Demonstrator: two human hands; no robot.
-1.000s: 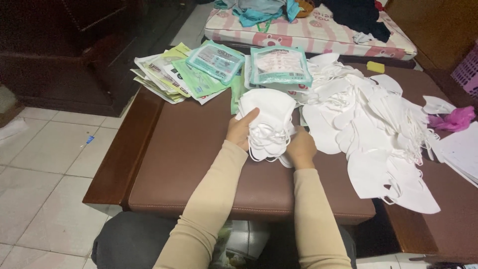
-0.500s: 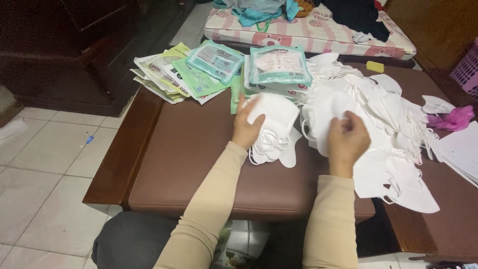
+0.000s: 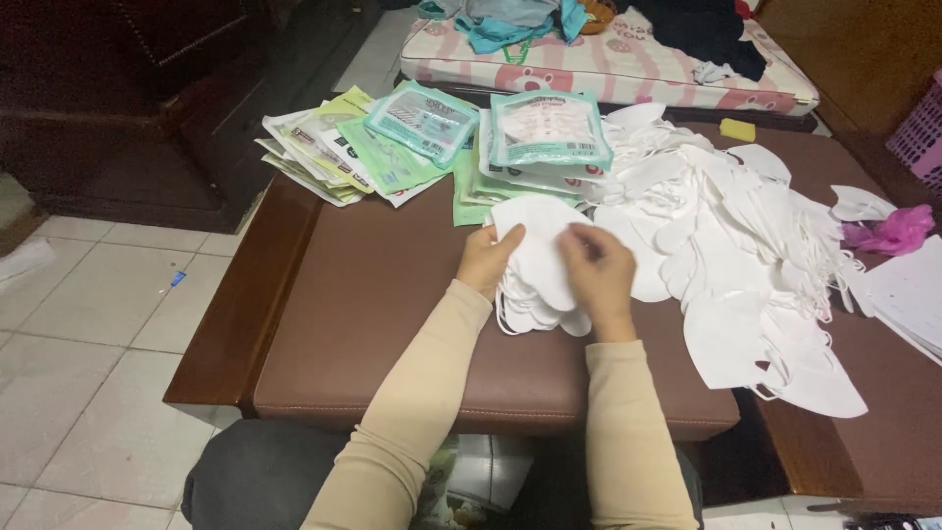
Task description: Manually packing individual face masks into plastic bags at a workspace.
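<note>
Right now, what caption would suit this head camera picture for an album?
Both hands, left hand and right hand, hold a white mask over a mask stack on a brown padded table.

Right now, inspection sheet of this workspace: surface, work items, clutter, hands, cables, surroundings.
Surface: brown padded bench top, wooden edge on its left.
Work items: white mask held over a small stack of masks; loose mask pile to the right.
Clutter: green and white packets at the far edge, yellow block, pink bag, white papers.
Hands: left hand and right hand both grip the white mask.
Cables: nothing seen.
Surroundings: tiled floor, dark wooden cabinet, patterned mattress with clothes.
</note>
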